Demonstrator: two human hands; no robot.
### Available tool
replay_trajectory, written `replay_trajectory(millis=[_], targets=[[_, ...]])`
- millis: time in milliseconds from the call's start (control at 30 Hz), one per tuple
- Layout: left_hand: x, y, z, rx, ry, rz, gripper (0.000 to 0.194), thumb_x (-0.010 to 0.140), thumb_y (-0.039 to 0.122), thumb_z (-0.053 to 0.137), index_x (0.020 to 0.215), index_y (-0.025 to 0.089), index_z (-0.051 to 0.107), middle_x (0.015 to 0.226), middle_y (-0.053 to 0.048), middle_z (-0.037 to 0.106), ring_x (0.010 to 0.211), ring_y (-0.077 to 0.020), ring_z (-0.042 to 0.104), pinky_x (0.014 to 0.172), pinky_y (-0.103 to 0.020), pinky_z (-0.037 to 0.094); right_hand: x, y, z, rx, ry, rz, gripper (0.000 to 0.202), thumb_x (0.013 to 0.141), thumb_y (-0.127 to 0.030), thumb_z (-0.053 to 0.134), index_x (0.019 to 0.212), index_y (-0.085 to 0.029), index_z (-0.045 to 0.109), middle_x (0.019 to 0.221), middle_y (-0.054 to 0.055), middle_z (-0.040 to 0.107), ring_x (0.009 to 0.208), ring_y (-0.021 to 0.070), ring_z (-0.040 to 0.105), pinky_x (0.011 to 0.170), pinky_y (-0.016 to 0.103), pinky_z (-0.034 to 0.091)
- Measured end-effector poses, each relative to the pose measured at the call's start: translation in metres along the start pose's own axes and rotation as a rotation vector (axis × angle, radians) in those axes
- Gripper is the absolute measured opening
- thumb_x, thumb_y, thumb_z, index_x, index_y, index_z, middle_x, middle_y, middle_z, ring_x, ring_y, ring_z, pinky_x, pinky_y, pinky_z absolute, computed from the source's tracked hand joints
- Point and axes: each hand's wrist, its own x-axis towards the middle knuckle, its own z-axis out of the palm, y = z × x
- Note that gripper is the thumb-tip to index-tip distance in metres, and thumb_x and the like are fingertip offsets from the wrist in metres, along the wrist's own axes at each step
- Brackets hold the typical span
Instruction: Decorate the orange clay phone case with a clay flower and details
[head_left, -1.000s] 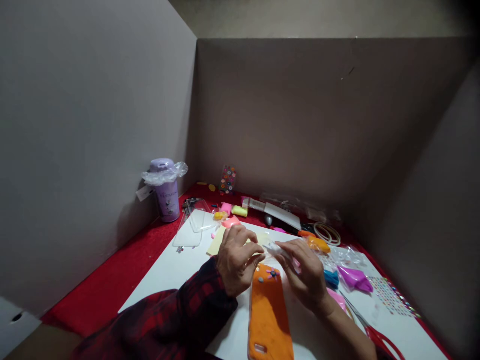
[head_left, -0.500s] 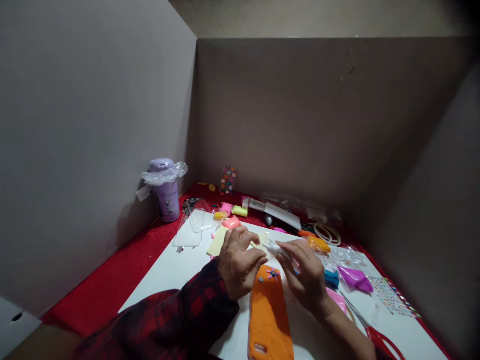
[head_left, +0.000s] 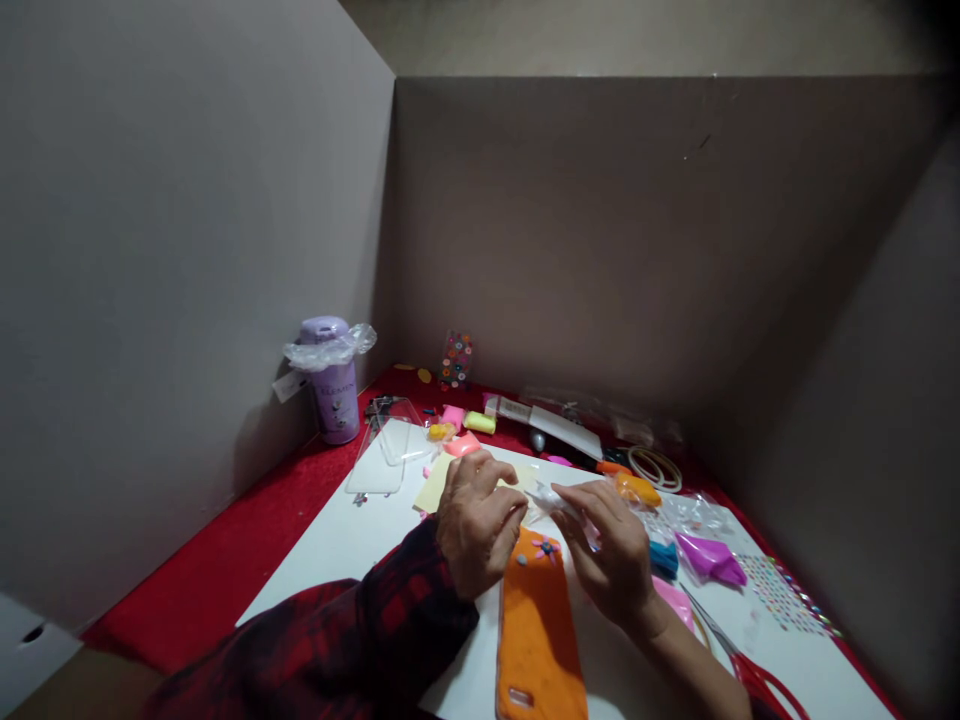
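Note:
An orange clay-covered phone case (head_left: 538, 630) lies on the white sheet (head_left: 337, 545) in front of me, with a small purple clay flower (head_left: 546, 548) near its top end. My left hand (head_left: 474, 520) rests at the case's upper left, fingers curled over its top corner. My right hand (head_left: 609, 553) hovers at the upper right and pinches a small clear plastic packet (head_left: 551, 497) just above the flower. What sits between the left fingertips is hidden.
A purple canister (head_left: 333, 384) stands at the back left beside clear phone cases (head_left: 384, 452). Clay lumps, small bags of blue and magenta clay (head_left: 709, 557), white rings (head_left: 655, 466), a sticker sheet (head_left: 780, 590) and red scissors (head_left: 765, 680) crowd the back and right. Grey partition walls enclose the table.
Both hands stay at the top of the orange case with only small finger shifts; the left fingers have curled in a little closer to the packet.

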Motion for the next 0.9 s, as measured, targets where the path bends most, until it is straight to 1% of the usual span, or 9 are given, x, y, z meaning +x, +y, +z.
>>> replay_trajectory(millis=[133, 200, 267, 367, 500, 567, 667, 767, 900], targets=[[-0.004, 0.0, 0.004, -0.098, 0.08, -0.066, 0.017, 0.075, 0.011, 0.046, 0.085, 0.017, 0.058, 0.088, -0.007, 0.057, 0.091, -0.0213, 0.048, 0.081, -0.04, 0.038, -0.001, 0.001, 0.0, -0.026, 0.032, -0.01, 0.026, 0.08, -0.014, 0.055, 0.105, -0.02, 0.056, 0.086, 0.008, 0.058, 0.077, 0.0201, 0.054, 0.067, 0.036, 0.045], [-0.006, -0.002, 0.008, -0.182, 0.151, -0.218, 0.015, 0.076, 0.015, 0.048, 0.089, 0.017, 0.054, 0.09, -0.007, 0.056, 0.09, -0.0204, 0.049, 0.082, -0.039, 0.039, -0.001, 0.002, 0.0, -0.047, 0.052, -0.015, 0.028, 0.079, -0.014, 0.055, 0.106, -0.02, 0.056, 0.087, 0.008, 0.058, 0.078, 0.0202, 0.054, 0.068, 0.037, 0.045], [-0.007, -0.005, 0.012, -0.303, 0.153, -0.466, 0.02, 0.076, 0.026, 0.053, 0.094, 0.017, 0.05, 0.091, -0.006, 0.056, 0.087, -0.0191, 0.051, 0.077, -0.036, 0.041, -0.002, 0.002, 0.0, -0.072, 0.071, -0.025, 0.029, 0.078, -0.012, 0.057, 0.106, -0.021, 0.056, 0.087, 0.008, 0.059, 0.078, 0.0202, 0.054, 0.068, 0.037, 0.044], [-0.008, -0.011, 0.018, -0.586, -0.02, -0.831, 0.036, 0.072, 0.044, 0.059, 0.091, 0.016, 0.05, 0.084, -0.005, 0.057, 0.077, -0.0166, 0.053, 0.067, -0.03, 0.041, -0.003, 0.001, 0.001, -0.11, 0.102, -0.055, 0.032, 0.076, -0.009, 0.059, 0.106, -0.021, 0.057, 0.086, 0.007, 0.06, 0.079, 0.0203, 0.055, 0.07, 0.037, 0.044], [-0.007, -0.014, 0.02, -1.045, -0.312, -1.078, 0.036, 0.067, 0.046, 0.062, 0.078, 0.012, 0.055, 0.074, -0.005, 0.059, 0.067, -0.0124, 0.051, 0.056, -0.023, 0.033, -0.003, 0.001, 0.002, -0.143, 0.122, -0.104, 0.031, 0.075, -0.009, 0.059, 0.104, -0.021, 0.058, 0.086, 0.006, 0.062, 0.08, 0.0197, 0.057, 0.071, 0.036, 0.045], [-0.005, -0.013, 0.018, -1.17, -0.346, -1.15, 0.032, 0.064, 0.04, 0.066, 0.074, 0.011, 0.056, 0.071, -0.004, 0.059, 0.065, -0.0106, 0.05, 0.055, -0.022, 0.031, -0.003, 0.001, 0.002, -0.151, 0.124, -0.123, 0.029, 0.075, -0.009, 0.059, 0.102, -0.02, 0.059, 0.086, 0.006, 0.062, 0.08, 0.0187, 0.057, 0.071, 0.034, 0.045], [-0.003, -0.011, 0.017, -1.197, -0.288, -1.201, 0.028, 0.059, 0.032, 0.069, 0.073, 0.012, 0.055, 0.07, -0.002, 0.058, 0.063, -0.0095, 0.049, 0.055, -0.021, 0.03, -0.003, 0.001, 0.002, -0.159, 0.125, -0.144, 0.03, 0.074, -0.008, 0.06, 0.102, -0.02, 0.059, 0.085, 0.005, 0.062, 0.08, 0.0175, 0.057, 0.071, 0.033, 0.045], [-0.002, -0.012, 0.018, -1.166, -0.238, -1.175, 0.026, 0.06, 0.031, 0.069, 0.072, 0.013, 0.055, 0.07, -0.001, 0.056, 0.063, -0.0091, 0.049, 0.055, -0.021, 0.03, -0.003, 0.001, 0.003, -0.165, 0.121, -0.158, 0.031, 0.074, -0.008, 0.06, 0.103, -0.019, 0.059, 0.085, 0.005, 0.062, 0.08, 0.0169, 0.057, 0.071, 0.032, 0.045], [-0.005, -0.015, 0.019, -1.14, -0.301, -1.139, 0.029, 0.062, 0.038, 0.068, 0.072, 0.013, 0.056, 0.071, -0.002, 0.057, 0.065, -0.0097, 0.049, 0.056, -0.022, 0.03, -0.003, 0.0, 0.002, -0.172, 0.119, -0.17, 0.031, 0.074, -0.007, 0.06, 0.102, -0.018, 0.059, 0.085, 0.005, 0.062, 0.081, 0.0174, 0.056, 0.071, 0.033, 0.045]])
